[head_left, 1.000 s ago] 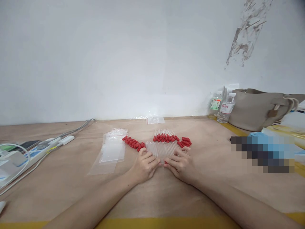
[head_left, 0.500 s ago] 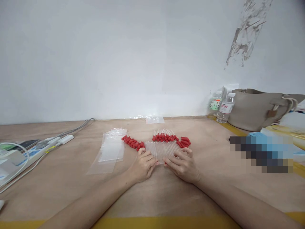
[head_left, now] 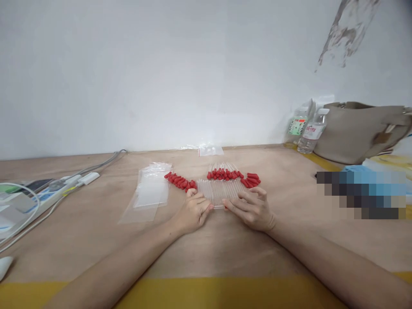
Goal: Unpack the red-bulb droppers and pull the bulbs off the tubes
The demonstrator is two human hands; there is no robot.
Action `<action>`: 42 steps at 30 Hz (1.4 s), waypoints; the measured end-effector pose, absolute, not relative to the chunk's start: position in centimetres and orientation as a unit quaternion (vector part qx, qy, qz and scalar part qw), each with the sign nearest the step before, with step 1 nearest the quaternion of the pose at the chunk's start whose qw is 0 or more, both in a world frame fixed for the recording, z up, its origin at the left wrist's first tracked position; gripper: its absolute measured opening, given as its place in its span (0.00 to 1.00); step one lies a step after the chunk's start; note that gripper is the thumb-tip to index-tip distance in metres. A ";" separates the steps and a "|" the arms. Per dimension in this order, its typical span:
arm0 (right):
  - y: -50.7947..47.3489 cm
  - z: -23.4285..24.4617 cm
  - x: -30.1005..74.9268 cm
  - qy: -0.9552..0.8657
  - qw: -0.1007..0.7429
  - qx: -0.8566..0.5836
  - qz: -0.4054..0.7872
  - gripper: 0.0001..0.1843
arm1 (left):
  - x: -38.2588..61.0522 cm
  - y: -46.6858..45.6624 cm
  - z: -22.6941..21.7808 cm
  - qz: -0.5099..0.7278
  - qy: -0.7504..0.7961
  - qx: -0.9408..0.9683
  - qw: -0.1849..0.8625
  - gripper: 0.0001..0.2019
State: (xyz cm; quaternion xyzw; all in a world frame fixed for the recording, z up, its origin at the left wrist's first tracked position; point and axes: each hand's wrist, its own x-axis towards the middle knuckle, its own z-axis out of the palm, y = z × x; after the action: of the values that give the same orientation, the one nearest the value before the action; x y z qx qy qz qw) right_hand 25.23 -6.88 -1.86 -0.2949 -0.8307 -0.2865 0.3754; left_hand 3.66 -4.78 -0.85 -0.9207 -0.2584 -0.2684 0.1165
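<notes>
Between my hands a thin clear tube (head_left: 219,207) lies crosswise, just above the wood-coloured tabletop. My left hand (head_left: 194,211) is closed, pinching its left end. With fingers closed, my right hand (head_left: 255,209) holds the other end, where a bit of red cap shows at the fingertips. Just beyond is a row of clear tubes (head_left: 222,189) laid side by side. Behind that lie several tubes with red caps (head_left: 224,173). Loose red caps (head_left: 180,182) sit in a slanting line on the left, and another small group of red caps (head_left: 252,179) is on the right.
Clear plastic bags (head_left: 151,189) lie left of the caps. At far left are a power strip (head_left: 43,205) and cables. A small bag (head_left: 210,151) rests by the wall. Two bottles (head_left: 312,131) and a grey handbag (head_left: 360,133) stand at back right, near a pixelated area.
The whole view has tilted downward slightly, so the table things appear higher. Both hands keep their hold on the tube; the fingers of my right hand have shifted a little.
</notes>
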 end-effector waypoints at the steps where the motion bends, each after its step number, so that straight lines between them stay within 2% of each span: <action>1: -6.9 -2.0 25.2 -0.833 0.373 -0.302 -0.274 0.13 | 3.7 -4.8 -0.9 -0.271 -0.262 -0.919 0.113 0.17; 8: -6.4 -1.9 26.4 -0.820 0.396 -0.333 -0.245 0.07 | 2.5 -4.2 -1.3 -0.318 -0.254 -0.906 0.113 0.11; 11: -5.4 -1.8 27.5 -0.768 0.459 -0.393 -0.210 0.06 | 1.8 -3.9 -1.5 -0.356 -0.290 -0.882 0.108 0.09; 13: -4.9 -1.7 27.8 -0.751 0.501 -0.404 -0.144 0.08 | 1.8 -3.8 -1.6 -0.365 -0.299 -0.876 0.097 0.08; 15: -4.5 -1.8 27.9 -0.748 0.528 -0.394 -0.077 0.11 | 2.1 -3.8 -1.6 -0.365 -0.293 -0.880 0.081 0.11; 18: -4.0 -2.1 28.1 -0.714 0.550 -0.431 -0.040 0.14 | 2.4 -3.6 -1.2 -0.383 -0.292 -0.873 0.078 0.17; 22: -2.5 -2.1 29.6 -0.643 0.541 -0.542 0.003 0.18 | 2.0 -2.7 -0.4 -0.399 -0.291 -0.864 0.098 0.17; 25: -0.7 -1.3 31.5 -0.601 0.530 -0.595 0.063 0.21 | 2.1 -1.9 0.1 -0.403 -0.289 -0.863 0.098 0.12; 29: 2.0 -0.4 33.9 -0.579 0.504 -0.635 0.083 0.18 | 3.4 -1.2 0.6 -0.395 -0.276 -0.868 0.120 0.05; 34: 4.2 -1.5 35.3 -0.574 0.482 -0.642 0.161 0.14 | 5.4 -0.7 0.4 -0.273 -0.211 -0.921 0.181 0.07; 37: 4.4 -2.4 35.2 -0.580 0.468 -0.645 0.167 0.12 | 6.3 -0.9 0.0 -0.197 -0.203 -0.933 0.223 0.09; 42: 4.3 -2.6 34.8 -0.585 0.457 -0.656 0.137 0.11 | 6.9 -1.9 -0.2 -0.174 -0.234 -0.938 0.187 0.08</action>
State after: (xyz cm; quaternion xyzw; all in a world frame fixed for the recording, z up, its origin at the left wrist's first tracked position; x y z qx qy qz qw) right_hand 34.78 4.30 -2.61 -0.6562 -0.5846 0.1373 0.4568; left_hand 6.93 -1.86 -0.21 -0.9379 -0.2344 -0.1740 0.1875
